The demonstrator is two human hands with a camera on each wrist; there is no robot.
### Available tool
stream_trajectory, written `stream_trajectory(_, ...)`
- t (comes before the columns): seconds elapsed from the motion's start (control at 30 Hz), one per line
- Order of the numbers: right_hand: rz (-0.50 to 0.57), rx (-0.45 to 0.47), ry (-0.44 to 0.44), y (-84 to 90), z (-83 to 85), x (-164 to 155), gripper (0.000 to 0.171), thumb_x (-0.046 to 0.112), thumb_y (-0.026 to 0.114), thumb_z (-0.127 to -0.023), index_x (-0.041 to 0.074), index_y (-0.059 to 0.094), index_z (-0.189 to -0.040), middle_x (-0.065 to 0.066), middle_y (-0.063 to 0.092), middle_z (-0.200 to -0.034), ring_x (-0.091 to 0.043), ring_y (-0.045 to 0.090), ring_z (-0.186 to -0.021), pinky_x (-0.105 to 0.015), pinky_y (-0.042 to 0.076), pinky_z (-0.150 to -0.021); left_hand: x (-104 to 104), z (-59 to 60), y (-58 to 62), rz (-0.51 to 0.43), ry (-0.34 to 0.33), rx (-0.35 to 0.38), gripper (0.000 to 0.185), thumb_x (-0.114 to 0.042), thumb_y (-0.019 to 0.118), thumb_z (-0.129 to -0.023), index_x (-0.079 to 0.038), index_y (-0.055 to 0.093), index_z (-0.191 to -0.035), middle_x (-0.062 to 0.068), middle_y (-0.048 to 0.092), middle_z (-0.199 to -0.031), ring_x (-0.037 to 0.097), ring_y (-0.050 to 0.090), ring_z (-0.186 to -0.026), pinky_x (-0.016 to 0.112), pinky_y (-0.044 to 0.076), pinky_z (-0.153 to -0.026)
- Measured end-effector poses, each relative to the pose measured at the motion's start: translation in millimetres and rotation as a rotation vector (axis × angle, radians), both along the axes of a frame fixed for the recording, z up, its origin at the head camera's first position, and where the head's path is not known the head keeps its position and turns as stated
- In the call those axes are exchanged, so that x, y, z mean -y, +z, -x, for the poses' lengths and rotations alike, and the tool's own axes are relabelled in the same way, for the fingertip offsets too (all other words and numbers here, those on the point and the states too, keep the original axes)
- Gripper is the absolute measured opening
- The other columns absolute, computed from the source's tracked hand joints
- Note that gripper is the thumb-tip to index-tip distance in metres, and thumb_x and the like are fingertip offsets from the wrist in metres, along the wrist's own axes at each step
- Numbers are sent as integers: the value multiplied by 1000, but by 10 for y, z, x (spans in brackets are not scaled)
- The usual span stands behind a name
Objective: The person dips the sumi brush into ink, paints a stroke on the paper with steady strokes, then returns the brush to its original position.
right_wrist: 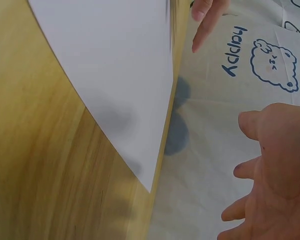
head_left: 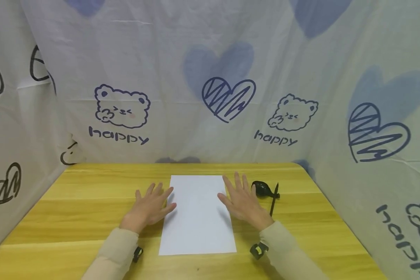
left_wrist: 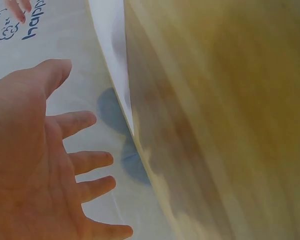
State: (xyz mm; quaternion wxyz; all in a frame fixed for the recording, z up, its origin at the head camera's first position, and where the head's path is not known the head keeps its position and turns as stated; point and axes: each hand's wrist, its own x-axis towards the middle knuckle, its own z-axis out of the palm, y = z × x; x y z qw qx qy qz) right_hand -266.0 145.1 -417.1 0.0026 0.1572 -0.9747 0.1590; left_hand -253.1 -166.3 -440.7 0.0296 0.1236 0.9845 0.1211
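Note:
A blank white sheet of paper (head_left: 198, 217) lies flat on the wooden table, its long sides running away from me. My left hand (head_left: 148, 206) is held over the sheet's left edge, palm down, fingers spread, holding nothing. Over the opposite edge hovers my right hand (head_left: 243, 202), fingers likewise spread and nothing in its grasp. The left wrist view shows the left palm (left_wrist: 35, 165) raised above the wood. In the right wrist view, the right hand (right_wrist: 280, 175) hangs above the surface, and soft shadows fall on the paper (right_wrist: 115, 75).
Right of the right hand lie a black bulb-shaped object (head_left: 261, 189) with a narrow neck and a dark pen-like stick (head_left: 273, 200) beside it. The yellow wooden table (head_left: 108, 186) is bordered by white printed curtains (head_left: 175, 77) at the back and sides.

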Motion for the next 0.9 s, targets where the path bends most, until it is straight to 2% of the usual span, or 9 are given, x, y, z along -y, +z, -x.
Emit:
stream_trajectory(0.17, 7, 1, 10, 4, -4, -5, 70, 53, 40, -108, 21, 20, -166, -22, 3, -173, -48, -3, -160, -78, 2, -119, -11, 22, -25, 18, -23, -5, 65, -51, 49, -106, -16, 40, -159, 25, 29, -167, 53, 23, -154, 84, 14, -113)
stream_trajectory(0.47, 0, 17, 22, 33, -10, -20, 70, 54, 41, -108, 22, 19, -167, -23, 4, -173, -48, -3, -159, -78, 3, -119, -6, -19, -48, 76, -61, -16, 64, -52, 50, -105, -16, 44, -157, 24, 34, -165, 52, 31, -152, 82, 22, -112)
stream_trajectory(0.63, -6, 24, 16, 41, -16, -57, 71, 54, 41, -108, 23, 18, -167, -22, 4, -173, -48, -4, -160, -78, 3, -119, -4, 25, -58, 95, -73, -39, 63, -51, 51, -105, -14, 46, -156, 24, 37, -164, 52, 33, -150, 82, 24, -111)
stream_trajectory(0.9, -4, 27, 18, 23, -7, -78, 72, 56, 41, -107, 24, 18, -167, -22, 3, -173, -48, -4, -160, -78, 4, -119, 10, 42, -54, 125, -89, 23, 65, -52, 53, -104, -14, 46, -156, 24, 35, -165, 51, 33, -151, 81, 23, -113)
